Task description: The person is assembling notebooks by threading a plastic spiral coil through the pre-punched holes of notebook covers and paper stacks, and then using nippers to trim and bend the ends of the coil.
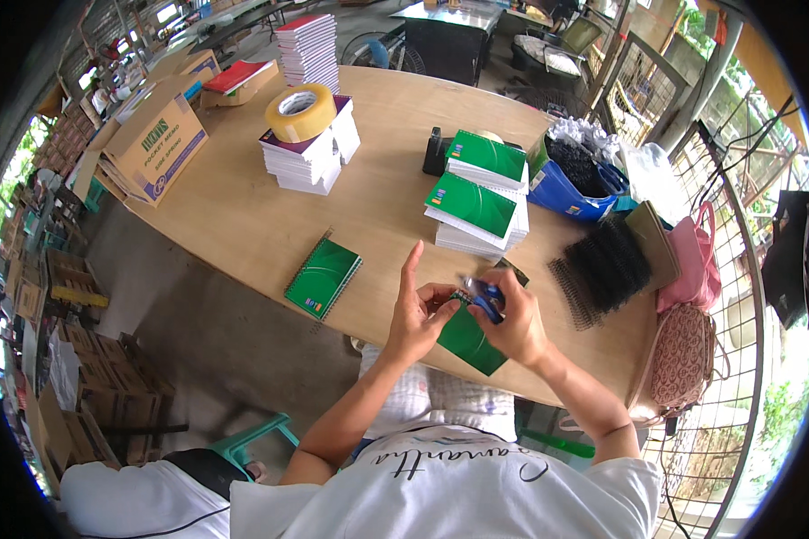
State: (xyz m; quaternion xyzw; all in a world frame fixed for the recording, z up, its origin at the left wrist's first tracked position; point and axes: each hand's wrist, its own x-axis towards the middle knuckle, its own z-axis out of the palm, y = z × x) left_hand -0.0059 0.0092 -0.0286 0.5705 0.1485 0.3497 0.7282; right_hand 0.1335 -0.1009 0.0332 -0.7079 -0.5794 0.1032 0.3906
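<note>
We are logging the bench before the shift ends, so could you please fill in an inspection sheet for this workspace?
Surface: rounded wooden table, stacks spread across it.
Job's things: green notebook held over the near edge; blue-handled tool at its top edge.
Clutter: finished green spiral notebook; green-covered stacks; tape roll on a purple-covered stack; black binding coils; blue tub; cardboard box.
Hands: left hand steadies the notebook, forefinger raised; right hand grips the tool.
Cables: nothing seen.
Surroundings: wire fence with pink bag; concrete floor, stacked cartons.
</note>
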